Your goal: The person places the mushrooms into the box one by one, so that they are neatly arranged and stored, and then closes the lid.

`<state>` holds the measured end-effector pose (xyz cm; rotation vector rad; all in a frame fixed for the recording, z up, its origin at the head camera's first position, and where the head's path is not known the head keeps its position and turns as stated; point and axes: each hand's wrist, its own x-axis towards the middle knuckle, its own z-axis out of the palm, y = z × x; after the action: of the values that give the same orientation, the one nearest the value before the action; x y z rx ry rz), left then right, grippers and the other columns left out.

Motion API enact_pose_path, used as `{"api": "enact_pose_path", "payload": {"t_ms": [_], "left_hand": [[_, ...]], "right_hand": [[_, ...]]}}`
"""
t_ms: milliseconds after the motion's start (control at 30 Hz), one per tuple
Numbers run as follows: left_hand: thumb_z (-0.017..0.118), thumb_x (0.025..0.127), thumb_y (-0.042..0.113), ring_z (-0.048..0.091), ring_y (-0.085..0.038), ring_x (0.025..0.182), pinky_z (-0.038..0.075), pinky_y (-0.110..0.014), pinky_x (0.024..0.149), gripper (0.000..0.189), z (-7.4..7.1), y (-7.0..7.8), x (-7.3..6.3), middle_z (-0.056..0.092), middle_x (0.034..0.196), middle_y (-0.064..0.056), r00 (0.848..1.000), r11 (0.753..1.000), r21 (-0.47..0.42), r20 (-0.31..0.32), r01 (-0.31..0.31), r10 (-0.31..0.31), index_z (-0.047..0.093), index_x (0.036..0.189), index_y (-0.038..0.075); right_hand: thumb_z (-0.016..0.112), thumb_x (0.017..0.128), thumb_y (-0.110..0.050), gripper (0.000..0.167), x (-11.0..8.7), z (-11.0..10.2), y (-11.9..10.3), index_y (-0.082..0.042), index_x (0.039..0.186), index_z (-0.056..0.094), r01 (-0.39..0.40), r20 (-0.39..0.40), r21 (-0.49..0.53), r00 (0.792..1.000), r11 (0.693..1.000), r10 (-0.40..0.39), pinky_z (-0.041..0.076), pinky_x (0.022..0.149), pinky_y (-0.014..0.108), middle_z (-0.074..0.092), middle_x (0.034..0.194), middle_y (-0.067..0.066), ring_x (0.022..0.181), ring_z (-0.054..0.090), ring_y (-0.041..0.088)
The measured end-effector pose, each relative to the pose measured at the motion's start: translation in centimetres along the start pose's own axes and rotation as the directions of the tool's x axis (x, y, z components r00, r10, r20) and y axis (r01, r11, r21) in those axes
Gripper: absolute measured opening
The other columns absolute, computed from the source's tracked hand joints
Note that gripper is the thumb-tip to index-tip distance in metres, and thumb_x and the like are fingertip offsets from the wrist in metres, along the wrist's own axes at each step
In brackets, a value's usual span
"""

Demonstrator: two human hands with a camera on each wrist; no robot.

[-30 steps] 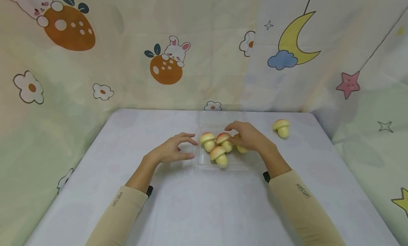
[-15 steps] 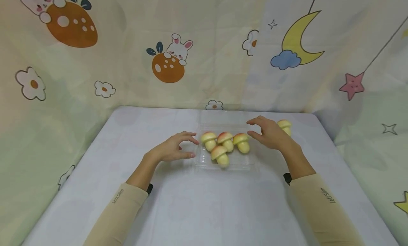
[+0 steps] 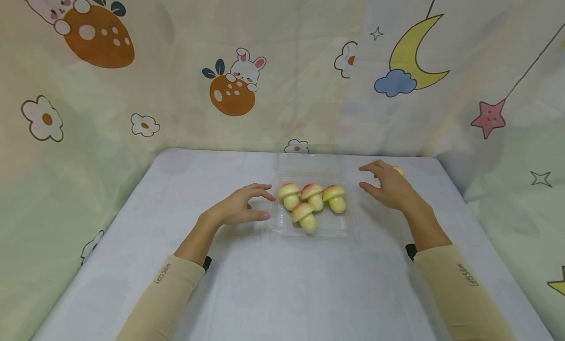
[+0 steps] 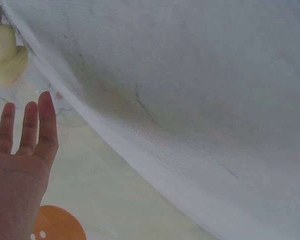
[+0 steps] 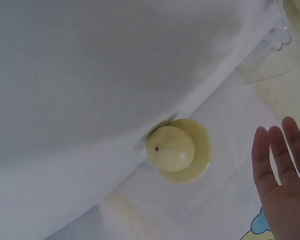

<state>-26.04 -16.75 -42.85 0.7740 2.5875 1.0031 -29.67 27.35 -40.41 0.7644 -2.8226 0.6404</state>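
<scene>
The left hand is wide, with its thumb held away from its fingers. Its fingertips are just beside the clear box, but I can't tell if they touch it. The right hand is wide too, with a gap between thumb and fingers.

Between the hands, four mushrooms, yellow with some red on top, sit in the box. One more, the lone mushroom, is on the table behind the right hand. From the head, that hand hides most of it. The right wrist view shows it much better: its cap, its fat stalk and a dark dot at the stalk's end, with a space between it and the fingers.

The left wrist view shows the left palm and three fingers, but the thumb is out of sight. The mushrooms there are cut off at the edge. The right wrist view cuts off part of the right hand and leaves out its thumb.

The box's lid, on the far side from the hands, is see-through and hard to make out. Beyond it is a cloth wall with bunnies, flowers and a moon.
</scene>
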Motion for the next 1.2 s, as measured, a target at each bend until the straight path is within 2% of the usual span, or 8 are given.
{"api": "enact_pose_path", "payload": {"t_ms": [133, 333, 500, 600, 733, 967, 1200], "left_hand": [[0.079, 0.092, 0.039, 0.036, -0.027, 0.149, 0.053, -0.051, 0.100, 0.049, 0.0, 0.1, -0.1, 0.038, 0.164, -0.002, 1.000, 1.000, 0.000, -0.001, -0.008, 0.008, 0.066, 0.135, 0.021], [0.079, 0.092, 0.039, 0.035, -0.026, 0.150, 0.053, -0.051, 0.101, 0.049, -0.2, 0.0, -0.2, 0.037, 0.164, -0.002, 1.000, 1.000, -0.004, 0.002, -0.008, 0.008, 0.065, 0.136, 0.022], [0.079, 0.092, 0.040, 0.034, -0.026, 0.150, 0.053, -0.051, 0.101, 0.048, -0.2, -0.3, -0.1, 0.037, 0.164, 0.000, 1.000, 1.000, -0.001, 0.003, -0.003, 0.003, 0.065, 0.135, 0.024], [0.078, 0.092, 0.040, 0.035, -0.026, 0.150, 0.053, -0.050, 0.101, 0.048, -0.1, -0.5, 0.0, 0.037, 0.164, 0.001, 1.000, 1.000, 0.009, 0.001, -0.010, 0.010, 0.065, 0.136, 0.024], [0.078, 0.092, 0.038, 0.035, -0.026, 0.150, 0.054, -0.050, 0.100, 0.048, -0.2, -0.5, 0.0, 0.037, 0.164, 0.000, 1.000, 1.000, 0.009, 0.001, -0.013, 0.013, 0.065, 0.136, 0.023], [0.079, 0.092, 0.036, 0.034, -0.027, 0.150, 0.053, -0.053, 0.101, 0.048, -0.3, -0.3, 0.0, 0.037, 0.164, 0.000, 1.000, 1.000, -0.005, 0.004, 0.000, 0.000, 0.065, 0.135, 0.022], [0.078, 0.092, 0.037, 0.033, -0.026, 0.151, 0.053, -0.052, 0.102, 0.048, 0.0, -0.4, 0.1, 0.036, 0.165, 0.000, 1.000, 1.000, -0.006, 0.005, 0.008, -0.008, 0.065, 0.136, 0.022]], "right_hand": [[0.070, 0.099, -0.018, 0.041, -0.4, 0.1, 0.8, -0.001, 0.135, 0.060, -0.001, -0.028, -0.027, 1.000, 1.000, 0.000, 0.039, 0.103, 0.066, 0.054, 0.139, 0.023, 0.127, 0.044, 0.049], [0.073, 0.095, -0.016, 0.048, -0.6, 0.1, 1.7, 0.000, 0.137, 0.057, -0.015, -0.053, -0.061, 0.999, 0.998, 0.012, 0.033, 0.105, 0.071, 0.045, 0.147, 0.030, 0.129, 0.037, 0.058], [0.073, 0.095, -0.018, 0.057, -0.7, 0.1, 2.6, 0.000, 0.143, 0.051, -0.057, -0.029, -0.085, 0.998, 0.995, 0.055, 0.029, 0.105, 0.075, 0.036, 0.153, 0.034, 0.132, 0.032, 0.065], [0.072, 0.095, -0.019, 0.062, -0.7, 0.0, 3.1, -0.002, 0.148, 0.045, -0.111, -0.009, -0.087, 0.994, 0.990, 0.111, 0.028, 0.103, 0.079, 0.029, 0.156, 0.034, 0.133, 0.028, 0.067], [0.069, 0.096, -0.021, 0.066, -0.8, -0.2, 3.5, -0.004, 0.153, 0.038, -0.181, 0.028, -0.087, 0.982, 0.980, 0.184, 0.029, 0.100, 0.081, 0.022, 0.159, 0.033, 0.134, 0.027, 0.067], [0.067, 0.099, -0.029, 0.078, -0.9, -0.9, 4.1, 0.000, 0.158, 0.025, -0.253, 0.130, -0.127, 0.954, 0.959, 0.269, 0.029, 0.101, 0.084, 0.010, 0.160, 0.039, 0.133, 0.023, 0.073], [0.067, 0.098, -0.031, 0.092, -1.4, -0.8, 5.0, 0.002, 0.161, 0.010, -0.332, 0.171, -0.065, 0.925, 0.941, 0.338, 0.031, 0.102, 0.082, 0.001, 0.158, 0.043, 0.131, 0.024, 0.075]]}}
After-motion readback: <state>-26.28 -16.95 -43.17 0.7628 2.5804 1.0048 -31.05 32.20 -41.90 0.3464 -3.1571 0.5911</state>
